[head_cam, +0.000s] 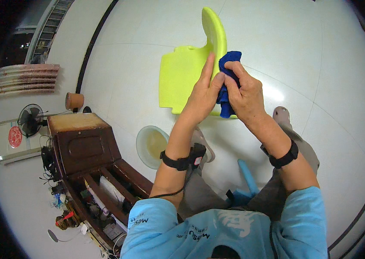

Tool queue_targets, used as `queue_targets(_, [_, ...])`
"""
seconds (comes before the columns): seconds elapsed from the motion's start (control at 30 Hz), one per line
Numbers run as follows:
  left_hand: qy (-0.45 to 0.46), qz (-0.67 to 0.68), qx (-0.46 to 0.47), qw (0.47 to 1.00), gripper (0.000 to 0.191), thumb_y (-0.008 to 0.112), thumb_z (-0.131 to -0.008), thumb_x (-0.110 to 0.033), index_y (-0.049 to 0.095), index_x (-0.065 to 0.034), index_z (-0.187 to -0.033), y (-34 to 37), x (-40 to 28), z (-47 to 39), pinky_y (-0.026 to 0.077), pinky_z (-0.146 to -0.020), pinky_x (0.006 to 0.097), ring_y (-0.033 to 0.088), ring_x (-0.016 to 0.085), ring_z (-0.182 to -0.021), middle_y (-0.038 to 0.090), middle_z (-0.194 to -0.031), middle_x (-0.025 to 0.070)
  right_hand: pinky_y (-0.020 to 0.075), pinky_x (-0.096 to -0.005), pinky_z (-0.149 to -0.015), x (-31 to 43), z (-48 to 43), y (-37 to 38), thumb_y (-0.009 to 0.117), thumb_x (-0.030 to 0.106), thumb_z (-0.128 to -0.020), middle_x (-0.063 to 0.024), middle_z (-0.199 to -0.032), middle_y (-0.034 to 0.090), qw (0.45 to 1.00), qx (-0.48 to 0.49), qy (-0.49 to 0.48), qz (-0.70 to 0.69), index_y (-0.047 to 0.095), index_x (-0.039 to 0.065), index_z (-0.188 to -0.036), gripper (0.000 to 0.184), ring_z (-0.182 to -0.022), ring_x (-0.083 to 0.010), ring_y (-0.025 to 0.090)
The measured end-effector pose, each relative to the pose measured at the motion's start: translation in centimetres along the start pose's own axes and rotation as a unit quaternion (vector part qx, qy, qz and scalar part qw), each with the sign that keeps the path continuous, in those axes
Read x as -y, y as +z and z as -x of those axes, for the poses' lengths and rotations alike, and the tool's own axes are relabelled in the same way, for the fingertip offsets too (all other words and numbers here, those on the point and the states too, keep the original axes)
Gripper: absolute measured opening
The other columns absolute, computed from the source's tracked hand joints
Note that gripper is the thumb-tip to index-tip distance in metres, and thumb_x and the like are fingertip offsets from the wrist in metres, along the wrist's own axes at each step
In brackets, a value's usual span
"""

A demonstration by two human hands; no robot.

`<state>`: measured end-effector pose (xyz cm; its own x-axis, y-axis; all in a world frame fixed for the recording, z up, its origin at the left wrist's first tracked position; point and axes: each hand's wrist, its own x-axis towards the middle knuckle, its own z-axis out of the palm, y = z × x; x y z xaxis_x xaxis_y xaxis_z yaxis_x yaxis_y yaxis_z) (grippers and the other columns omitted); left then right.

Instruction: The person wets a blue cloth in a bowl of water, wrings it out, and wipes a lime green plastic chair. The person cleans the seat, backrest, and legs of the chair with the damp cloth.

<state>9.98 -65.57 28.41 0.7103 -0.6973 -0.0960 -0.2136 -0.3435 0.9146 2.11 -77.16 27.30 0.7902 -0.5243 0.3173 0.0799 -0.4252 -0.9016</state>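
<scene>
A lime-green plastic chair [182, 74] is in front of me on the floor, its curved raised part [216, 32] pointing away from me. My left hand [203, 92] rests against the near end of that raised part, fingers stretched along its inner side. On the outer side, my right hand [245, 92] grips a bunched dark-blue cloth [229, 60] pressed against the green plastic. The two thumbs nearly meet at the edge. Part of the chair is hidden behind my hands and the cloth.
A pale bucket [142, 145] with cloudy liquid stands by my left foot. Left of it is a dark wooden cabinet [85, 149] with open compartments holding odds and ends. A fan [31, 119] and a terracotta-coloured pot [74, 101] are beyond. A light-blue plastic piece [248, 176] sits between my legs.
</scene>
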Motion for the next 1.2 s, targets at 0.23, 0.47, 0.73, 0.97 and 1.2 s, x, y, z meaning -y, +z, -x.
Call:
queue_targets(0.23, [0.043, -0.033, 0.010, 0.998, 0.071, 0.052, -0.099, -0.036, 0.020, -0.0028, -0.152, -0.2, 0.3, 0.6, 0.024, -0.115, 0.0368, 0.029, 0.033, -0.142, 0.028, -0.153, 0.0229, 0.0522, -0.0446, -0.068, -2.0, -6.9, 0.0, 0.054, 0.019, -0.091, -0.0186, -0.087, 0.068, 0.998, -0.045, -0.002, 0.048, 0.059, 0.008, -0.107, 0.020, -0.076, -0.0376, 0.067])
queue_targets(0.47, [0.053, 0.001, 0.028, 0.998, 0.071, 0.057, -0.096, -0.032, 0.023, -0.0005, -0.150, -0.5, 0.5, 0.9, 0.023, -0.115, 0.0378, 0.028, 0.033, -0.143, 0.027, -0.154, 0.0229, 0.0513, -0.0435, -0.069, -0.8, -1.9, -0.9, 0.056, 0.016, -0.090, -0.0218, -0.089, 0.066, 1.000, 0.002, 0.019, 0.006, 0.058, 0.007, -0.107, 0.020, -0.080, -0.0397, 0.067])
queue_targets(0.73, [0.082, -0.001, 0.013, 0.997, 0.068, 0.057, -0.096, -0.028, 0.027, 0.0018, -0.149, -0.4, 0.4, 1.1, 0.025, -0.115, 0.0388, 0.030, 0.035, -0.141, 0.030, -0.152, 0.0240, 0.0507, -0.0429, -0.067, -2.1, -6.7, -0.4, 0.055, 0.020, -0.090, -0.0212, -0.082, 0.066, 0.999, -0.028, 0.047, -0.007, 0.059, 0.005, -0.106, 0.022, -0.075, -0.0388, 0.067])
queue_targets(0.97, [0.110, -0.030, -0.003, 0.993, 0.065, 0.057, -0.095, -0.024, 0.029, 0.0022, -0.148, -0.3, 0.4, 1.2, 0.026, -0.114, 0.0393, 0.032, 0.035, -0.141, 0.032, -0.151, 0.0243, 0.0518, -0.0395, -0.068, -0.9, -1.9, -0.8, 0.057, 0.012, -0.089, -0.0214, -0.088, 0.066, 1.000, -0.028, -0.013, 0.001, 0.059, 0.003, -0.105, 0.019, -0.075, -0.0364, 0.068])
queue_targets(1.2, [0.108, -0.029, -0.001, 0.994, 0.064, 0.057, -0.095, -0.023, 0.030, 0.0010, -0.148, -0.3, 0.4, 1.3, 0.027, -0.114, 0.0396, 0.033, 0.035, -0.140, 0.034, -0.151, 0.0235, 0.0506, -0.0374, -0.066, -2.7, -5.6, -0.6, 0.058, 0.018, -0.089, -0.0198, -0.084, 0.067, 0.998, -0.019, 0.044, -0.027, 0.060, 0.004, -0.109, 0.024, -0.071, -0.0316, 0.067])
